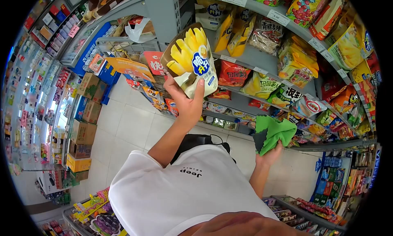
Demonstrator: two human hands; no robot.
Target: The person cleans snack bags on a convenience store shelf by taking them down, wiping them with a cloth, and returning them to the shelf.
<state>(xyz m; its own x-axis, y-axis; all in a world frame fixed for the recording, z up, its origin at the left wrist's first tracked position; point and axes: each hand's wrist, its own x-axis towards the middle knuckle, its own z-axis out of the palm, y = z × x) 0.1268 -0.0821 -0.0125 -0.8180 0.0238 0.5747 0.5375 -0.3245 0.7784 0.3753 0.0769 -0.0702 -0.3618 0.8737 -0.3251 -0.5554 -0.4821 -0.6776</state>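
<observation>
My left hand [185, 100] grips a snack bag [191, 57] by its lower end. The bag is brown and cream, with yellow sticks pictured on it and a blue round logo, and is held up in front of the shelf rack. In my right hand [270, 154] is a bunched green cloth [275, 131] with a dark grey patch on its left side; it hangs before the lower shelves. Similar brown and yellow bags [241, 33] stand on the shelf beyond the held bag. Close to that shelf edge lies a red snack bag [234, 73].
Curved grey shelves [249, 68] full of snack bags run along the front and right. A wire basket [127, 47] stands at the front left. Stacked cartons [85, 121] line the left aisle over a white tiled floor [131, 121]. Low racks [282, 203] stand behind me.
</observation>
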